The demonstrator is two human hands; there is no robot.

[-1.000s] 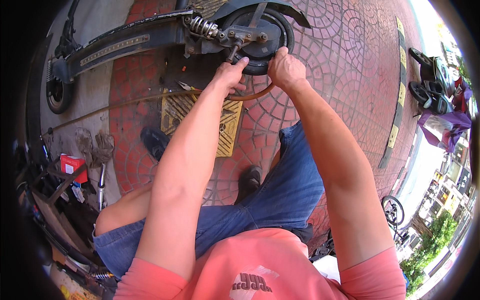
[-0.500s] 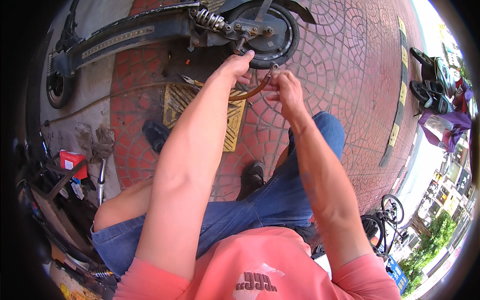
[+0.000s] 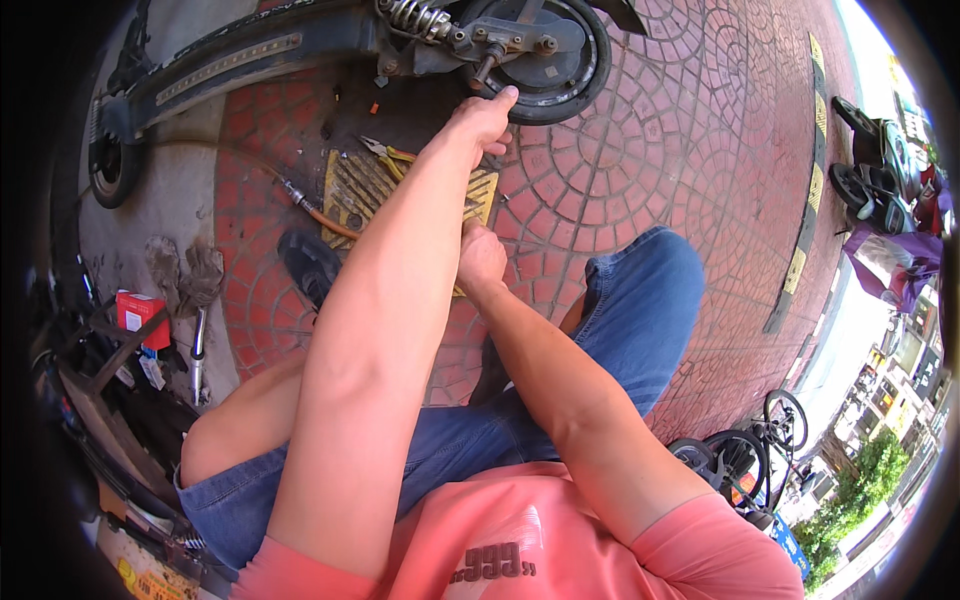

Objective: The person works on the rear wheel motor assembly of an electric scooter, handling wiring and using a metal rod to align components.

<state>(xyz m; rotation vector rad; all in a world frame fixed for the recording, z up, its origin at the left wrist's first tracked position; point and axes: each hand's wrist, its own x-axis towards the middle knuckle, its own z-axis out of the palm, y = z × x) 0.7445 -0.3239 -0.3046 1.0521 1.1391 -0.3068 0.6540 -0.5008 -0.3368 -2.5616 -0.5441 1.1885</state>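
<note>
Red box (image 3: pixel 138 310) on grey ground, far left of both hands

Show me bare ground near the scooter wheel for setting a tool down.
Free: red paving right of the wheel, up to the yellow curb. Crowded: between left hand and right hand, where the yellow board, pliers and hose lie.

The left forearm (image 3: pixel 390 300) hides part of the right hand (image 3: pixel 481 258) (its grip cannot be seen)
</note>
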